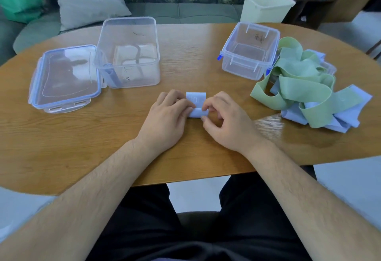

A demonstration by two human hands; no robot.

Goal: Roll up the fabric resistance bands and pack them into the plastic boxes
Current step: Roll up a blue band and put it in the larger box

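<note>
At centre frame, left hand (167, 114) and right hand (224, 120) pinch the light-blue band roll (196, 112), seemingly nearly done; keep turns tight, edges flush.

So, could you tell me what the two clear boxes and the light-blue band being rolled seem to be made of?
The large clear rectangular box and smaller clear box with blue clips look like glossy transparent plastic: the table shows through. The light-blue band looks matte, probably fabric, curling softly.

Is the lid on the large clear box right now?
No, the lid lies flat on the table left of the open large clear box.
</note>
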